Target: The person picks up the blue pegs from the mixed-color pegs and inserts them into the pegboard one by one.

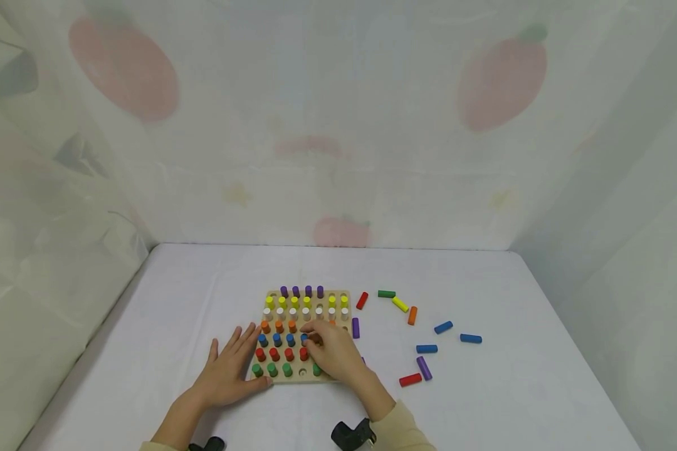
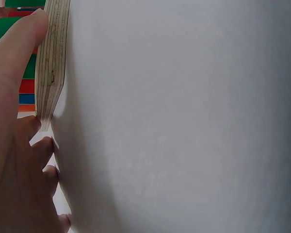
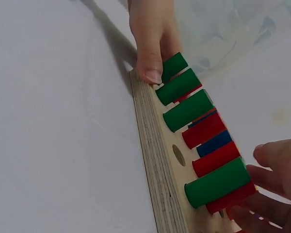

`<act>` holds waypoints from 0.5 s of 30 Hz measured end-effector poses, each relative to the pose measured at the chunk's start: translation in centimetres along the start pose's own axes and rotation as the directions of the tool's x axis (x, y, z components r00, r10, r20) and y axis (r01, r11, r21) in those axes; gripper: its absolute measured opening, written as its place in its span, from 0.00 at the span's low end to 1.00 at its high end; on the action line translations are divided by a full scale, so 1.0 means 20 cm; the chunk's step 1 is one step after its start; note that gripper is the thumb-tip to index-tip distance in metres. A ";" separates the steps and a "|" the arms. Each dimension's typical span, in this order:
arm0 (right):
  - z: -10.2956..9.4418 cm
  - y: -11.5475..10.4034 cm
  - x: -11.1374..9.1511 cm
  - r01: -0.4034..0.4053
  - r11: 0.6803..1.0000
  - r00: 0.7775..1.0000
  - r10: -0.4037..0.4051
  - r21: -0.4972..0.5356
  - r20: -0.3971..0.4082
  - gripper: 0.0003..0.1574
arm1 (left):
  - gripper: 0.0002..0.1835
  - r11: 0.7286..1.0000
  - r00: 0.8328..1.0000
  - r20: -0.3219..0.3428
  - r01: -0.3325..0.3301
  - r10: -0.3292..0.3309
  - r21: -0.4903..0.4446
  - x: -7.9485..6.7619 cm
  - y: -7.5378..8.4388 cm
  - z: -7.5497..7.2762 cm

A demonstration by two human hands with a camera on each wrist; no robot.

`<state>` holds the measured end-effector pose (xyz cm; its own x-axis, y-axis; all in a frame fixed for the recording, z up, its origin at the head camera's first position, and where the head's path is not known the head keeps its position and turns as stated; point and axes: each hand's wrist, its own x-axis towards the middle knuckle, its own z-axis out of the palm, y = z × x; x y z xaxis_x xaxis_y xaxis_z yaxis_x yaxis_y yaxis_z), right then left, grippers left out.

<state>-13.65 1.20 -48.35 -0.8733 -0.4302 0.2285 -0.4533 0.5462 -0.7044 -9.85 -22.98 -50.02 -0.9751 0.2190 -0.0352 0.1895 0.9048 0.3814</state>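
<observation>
A wooden pegboard lies on the white table, with rows of purple, yellow, white, orange, blue, red and green pegs standing in it. My left hand is spread at its left side. The left thumb presses the board's front left corner beside a green peg, and the other fingers reach along the left edge. Over the board's right half, my right hand pinches a blue peg in the blue row between thumb and index finger. This hand covers the right ends of several rows.
Loose pegs lie right of the board: a red peg, a green peg, a yellow peg, an orange peg, several blue ones and a purple peg. Another purple peg lies against the right edge. Printed sheeting surrounds the table.
</observation>
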 end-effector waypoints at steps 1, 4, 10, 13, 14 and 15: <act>-0.01 0.00 -0.01 -0.003 1.000 1.000 0.003 0.002 -0.011 0.12 | 0.55 1.000 1.000 0.001 0.000 0.000 0.000 0.00 0.00 0.00; -0.03 -0.01 -0.03 -0.008 1.000 0.999 0.008 0.012 -0.053 0.11 | 0.55 1.000 1.000 0.003 0.003 -0.003 0.000 0.00 0.00 0.00; -0.08 0.01 -0.06 0.055 0.997 0.989 -0.046 0.058 -0.140 0.09 | 0.55 1.000 1.000 0.002 0.006 -0.006 0.000 0.00 0.00 0.00; -0.11 0.02 -0.08 0.053 0.996 0.986 -0.040 0.075 -0.164 0.09 | 0.55 1.000 1.000 -0.003 0.003 -0.003 -0.002 0.00 0.00 0.01; -0.12 0.02 -0.09 0.048 0.996 0.985 -0.034 0.078 -0.172 0.09 | 0.56 1.000 1.000 -0.002 0.004 -0.004 0.000 0.00 -0.01 0.01; -0.13 0.02 -0.10 0.040 0.995 0.984 -0.024 0.087 -0.178 0.09 | 0.56 1.000 1.000 -0.001 0.005 -0.005 0.001 0.00 -0.01 0.01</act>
<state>-12.55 4.12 -47.43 -0.8800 -0.3086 0.3611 -0.4706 0.4636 -0.7507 -9.93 -23.02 -50.32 -0.9762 0.2136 -0.0362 0.1842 0.9063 0.3804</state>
